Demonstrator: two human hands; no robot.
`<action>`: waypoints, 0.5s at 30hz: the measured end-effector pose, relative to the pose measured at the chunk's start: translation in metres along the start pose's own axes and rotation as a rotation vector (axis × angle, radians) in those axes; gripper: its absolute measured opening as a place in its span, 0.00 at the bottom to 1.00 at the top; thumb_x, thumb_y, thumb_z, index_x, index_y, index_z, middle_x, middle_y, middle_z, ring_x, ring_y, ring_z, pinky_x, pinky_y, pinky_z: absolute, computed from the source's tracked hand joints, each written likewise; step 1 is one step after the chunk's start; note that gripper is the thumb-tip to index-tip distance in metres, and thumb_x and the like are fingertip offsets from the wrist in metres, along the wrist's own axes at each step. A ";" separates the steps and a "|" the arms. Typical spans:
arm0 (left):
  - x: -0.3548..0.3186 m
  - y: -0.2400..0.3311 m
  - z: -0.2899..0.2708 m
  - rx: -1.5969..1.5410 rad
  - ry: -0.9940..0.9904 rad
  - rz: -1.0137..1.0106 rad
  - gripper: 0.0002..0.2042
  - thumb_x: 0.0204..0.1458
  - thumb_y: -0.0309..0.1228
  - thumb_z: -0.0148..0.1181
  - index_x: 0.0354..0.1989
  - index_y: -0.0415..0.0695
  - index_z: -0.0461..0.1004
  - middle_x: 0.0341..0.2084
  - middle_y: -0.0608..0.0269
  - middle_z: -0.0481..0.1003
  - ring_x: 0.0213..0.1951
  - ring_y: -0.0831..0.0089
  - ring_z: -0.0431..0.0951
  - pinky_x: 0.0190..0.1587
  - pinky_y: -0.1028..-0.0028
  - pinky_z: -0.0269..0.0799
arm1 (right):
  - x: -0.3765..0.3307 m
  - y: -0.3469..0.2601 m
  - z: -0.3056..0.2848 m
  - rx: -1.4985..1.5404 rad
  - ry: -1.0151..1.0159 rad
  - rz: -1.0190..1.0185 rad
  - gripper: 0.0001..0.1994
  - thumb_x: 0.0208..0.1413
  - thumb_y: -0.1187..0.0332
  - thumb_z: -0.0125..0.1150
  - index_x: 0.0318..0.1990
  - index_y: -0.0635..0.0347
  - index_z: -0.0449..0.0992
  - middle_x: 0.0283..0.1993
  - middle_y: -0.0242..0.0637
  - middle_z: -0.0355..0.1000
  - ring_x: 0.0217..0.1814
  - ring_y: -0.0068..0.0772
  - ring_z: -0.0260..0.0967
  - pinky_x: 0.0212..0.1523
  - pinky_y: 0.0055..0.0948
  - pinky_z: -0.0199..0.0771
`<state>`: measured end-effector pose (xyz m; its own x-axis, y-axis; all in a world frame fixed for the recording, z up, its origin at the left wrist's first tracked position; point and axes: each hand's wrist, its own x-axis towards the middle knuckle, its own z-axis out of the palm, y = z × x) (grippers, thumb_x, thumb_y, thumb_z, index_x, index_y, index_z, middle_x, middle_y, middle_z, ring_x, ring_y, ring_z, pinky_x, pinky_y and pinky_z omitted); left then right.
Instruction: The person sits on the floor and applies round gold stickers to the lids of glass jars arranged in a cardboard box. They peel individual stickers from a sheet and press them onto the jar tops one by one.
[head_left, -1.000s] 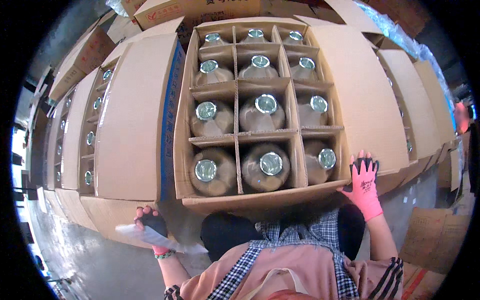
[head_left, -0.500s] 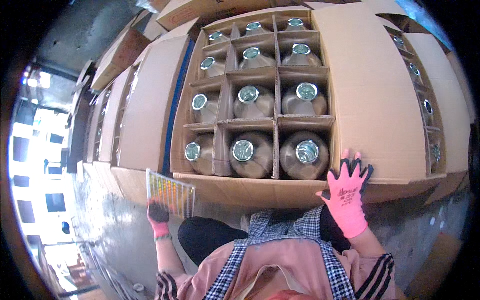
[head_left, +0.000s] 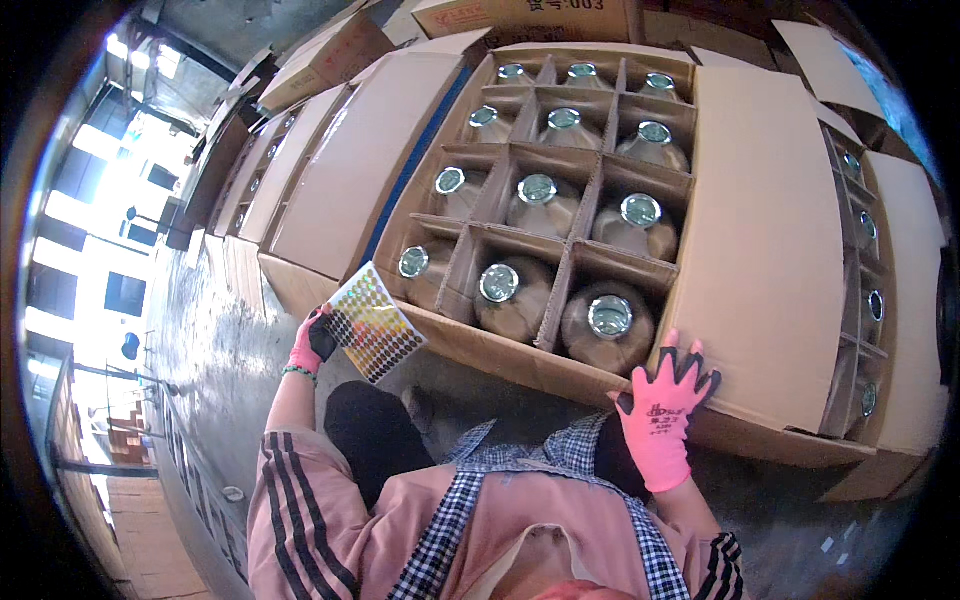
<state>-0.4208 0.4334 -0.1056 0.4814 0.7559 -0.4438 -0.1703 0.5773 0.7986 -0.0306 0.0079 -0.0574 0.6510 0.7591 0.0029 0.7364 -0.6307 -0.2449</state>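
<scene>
In front of me stands an open cardboard box [head_left: 480, 358] with dividers, and a clear glass bottle [head_left: 610, 335] sits upright in each compartment. My left hand [head_left: 316, 338], in a pink glove with black fingertips, grips the edge of a sticker sheet [head_left: 375, 325] with rows of small gold, red and dark dots. The sheet is beside the box's near left corner. My right hand [head_left: 665, 415], gloved alike, lies with fingers spread on the box's near right edge, by the folded-out flap [head_left: 765, 250]. It holds nothing.
Another box with bottles [head_left: 868, 300] stands to the right. More cartons [head_left: 290, 215] line the left, their flaps raised, and a closed carton [head_left: 530, 18] lies behind. Grey concrete floor [head_left: 210, 320] shows at the left.
My left hand has raised the sticker sheet and turned its dotted face toward view, nearer the box corner. The whole view has tilted and shifted. My right hand stays at the box edge.
</scene>
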 end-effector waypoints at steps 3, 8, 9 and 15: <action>-0.012 0.002 0.026 0.148 0.053 -0.053 0.12 0.51 0.28 0.50 0.43 0.39 0.66 0.34 0.60 0.70 0.34 0.63 0.73 0.42 0.63 0.72 | 0.000 -0.002 0.001 -0.039 0.024 0.005 0.19 0.30 0.57 0.68 0.30 0.55 0.73 0.64 0.48 0.45 0.63 0.62 0.39 0.54 0.68 0.42; -0.037 0.031 0.019 0.291 0.043 -0.112 0.14 0.50 0.28 0.51 0.45 0.38 0.66 0.31 0.67 0.70 0.30 0.77 0.71 0.38 0.78 0.68 | 0.000 -0.024 -0.012 -0.132 -0.053 0.077 0.19 0.31 0.56 0.68 0.31 0.56 0.74 0.64 0.46 0.45 0.64 0.58 0.40 0.58 0.62 0.41; -0.040 0.038 0.024 0.450 0.011 -0.114 0.13 0.50 0.29 0.52 0.43 0.38 0.67 0.31 0.68 0.70 0.31 0.78 0.70 0.38 0.78 0.68 | 0.001 -0.030 -0.012 -0.163 -0.074 0.093 0.20 0.30 0.56 0.69 0.30 0.57 0.74 0.64 0.45 0.46 0.64 0.57 0.41 0.58 0.61 0.41; -0.053 0.049 0.143 0.504 -0.215 0.322 0.10 0.45 0.28 0.55 0.30 0.32 0.72 0.46 0.54 0.68 0.46 0.71 0.69 0.51 0.75 0.60 | -0.004 -0.035 -0.011 -0.294 0.033 0.223 0.21 0.28 0.59 0.70 0.31 0.60 0.72 0.63 0.45 0.48 0.63 0.54 0.43 0.61 0.54 0.40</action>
<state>-0.3316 0.3776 0.0148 0.6443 0.7582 -0.1000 0.0655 0.0756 0.9950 -0.0569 0.0257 -0.0378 0.8033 0.5955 0.0138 0.5944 -0.8029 0.0458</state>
